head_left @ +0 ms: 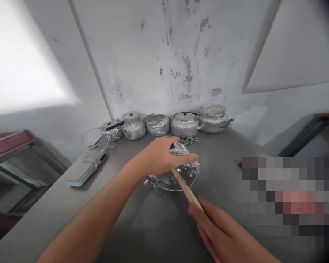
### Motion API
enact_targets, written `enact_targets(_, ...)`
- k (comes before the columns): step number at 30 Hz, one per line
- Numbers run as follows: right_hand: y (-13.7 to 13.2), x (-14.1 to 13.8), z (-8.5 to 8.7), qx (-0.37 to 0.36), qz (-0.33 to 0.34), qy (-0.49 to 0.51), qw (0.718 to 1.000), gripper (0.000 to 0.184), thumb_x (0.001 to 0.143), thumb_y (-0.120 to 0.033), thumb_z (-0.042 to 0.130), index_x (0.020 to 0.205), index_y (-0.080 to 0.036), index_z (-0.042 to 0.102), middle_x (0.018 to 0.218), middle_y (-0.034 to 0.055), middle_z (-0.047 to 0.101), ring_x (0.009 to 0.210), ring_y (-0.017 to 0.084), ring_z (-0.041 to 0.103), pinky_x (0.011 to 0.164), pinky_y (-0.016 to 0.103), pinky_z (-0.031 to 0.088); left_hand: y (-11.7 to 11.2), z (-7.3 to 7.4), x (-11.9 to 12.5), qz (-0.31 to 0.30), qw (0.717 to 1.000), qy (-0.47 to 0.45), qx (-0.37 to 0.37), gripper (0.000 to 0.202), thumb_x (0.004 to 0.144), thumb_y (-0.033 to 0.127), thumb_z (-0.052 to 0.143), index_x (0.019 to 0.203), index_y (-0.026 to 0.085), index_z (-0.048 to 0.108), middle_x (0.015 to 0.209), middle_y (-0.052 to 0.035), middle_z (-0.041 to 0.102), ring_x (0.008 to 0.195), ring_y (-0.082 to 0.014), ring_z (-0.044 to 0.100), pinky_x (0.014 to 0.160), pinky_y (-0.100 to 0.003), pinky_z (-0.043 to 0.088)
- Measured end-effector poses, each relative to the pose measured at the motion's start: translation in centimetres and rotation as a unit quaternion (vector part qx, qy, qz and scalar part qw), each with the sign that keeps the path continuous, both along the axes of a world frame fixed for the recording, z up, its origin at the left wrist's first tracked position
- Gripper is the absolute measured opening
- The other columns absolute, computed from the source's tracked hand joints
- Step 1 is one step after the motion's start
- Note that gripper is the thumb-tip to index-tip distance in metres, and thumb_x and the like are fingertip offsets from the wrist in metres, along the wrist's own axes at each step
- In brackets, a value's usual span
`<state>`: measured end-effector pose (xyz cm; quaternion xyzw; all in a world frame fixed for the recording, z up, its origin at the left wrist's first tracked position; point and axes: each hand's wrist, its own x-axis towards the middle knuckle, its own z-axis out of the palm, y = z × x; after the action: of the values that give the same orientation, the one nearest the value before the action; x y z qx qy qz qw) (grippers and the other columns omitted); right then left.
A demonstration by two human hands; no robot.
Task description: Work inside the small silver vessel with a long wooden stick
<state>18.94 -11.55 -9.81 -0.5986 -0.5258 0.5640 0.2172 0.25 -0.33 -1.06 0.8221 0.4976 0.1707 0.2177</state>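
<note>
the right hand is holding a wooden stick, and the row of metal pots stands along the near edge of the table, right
Not quite: the head view shows the row of metal pots along the far edge of the table, by the wall. The right hand is indeed holding a wooden stick.

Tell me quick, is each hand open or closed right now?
Left hand: open, spread over the silvery vessel; whether it grips can't be told.
Right hand: closed, holding the wooden stick.
</note>
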Motion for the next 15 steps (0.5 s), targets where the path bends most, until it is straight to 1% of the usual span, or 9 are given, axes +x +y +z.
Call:
enact_targets(3,-0.05,0.15,0.15,-0.004,0.012,0.014,1.0,0.045,0.096,-0.065,0.039,0.08,-0.024,0.052,0.055,-0.0071,0.044,0.036,0.007,0.034,0.033,0.019,0.036,0.01,0.03,0.06,0.0,1.0,-0.002,0.004,0.095,0.078,0.085,0.052,0.152,0.025,0.043,0.158,-0.0061,0.038,0.14,-0.0386,0.041,0.11,-0.047,0.04)
enact_targets(8,0.16,0.13,-0.05,-0.004,0.028,0.001,1.0,0.048,0.098,-0.065,0.033,0.08,-0.024,0.05,0.056,-0.007,0.045,0.035,0.007,0.035,0.033,0.018,0.039,-0.03,0.03,0.02,-0.001,1.0,0.001,0.0,0.091,0.081,0.081,0.053,0.152,0.025,0.042,0.159,-0.0053,0.038,0.14,-0.0383,0.041,0.11,-0.047,0.041)
enact_targets(11,0.33,0.12,-0.01,0.006,0.017,-0.002,1.0,0.045,0.097,-0.064,0.037,0.081,-0.024,0.05,0.055,-0.0075,0.045,0.035,0.007,0.037,0.034,0.018,0.04,-0.04,0.04,0.02,-0.001,1.0,-0.001,0.004,0.093,0.079,0.083,0.053,0.152,0.025,0.043,0.159,-0.0047,0.038,0.141,-0.0379,0.04,0.11,-0.047,0.04)
enact_targets(13,0.3,0.08,0.06,0.001,0.008,-0.019,1.0,0.045,0.095,-0.066,0.041,0.083,-0.024,0.053,0.052,-0.0077,0.046,0.033,0.007,0.037,0.033,0.019,0.039,-0.04,0.08,0.07,0.001,1.0,0.002,0.002,0.095,0.078,0.084,0.052,0.152,0.025,0.043,0.159,-0.005,0.038,0.141,-0.0388,0.04,0.11,-0.047,0.04)
enact_targets(15,0.17,-0.02,0.08,-0.009,0.004,-0.03,0.999,0.045,0.094,-0.066,0.041,0.085,-0.024,0.055,0.05,-0.0079,0.046,0.031,0.007,0.037,0.032,0.019,0.038,-0.02,0.11,0.12,0.002,1.0,0.003,-0.002,0.096,0.078,0.085,0.052,0.152,0.024,0.043,0.158,-0.0052,0.038,0.14,-0.0389,0.041,0.109,-0.047,0.041)
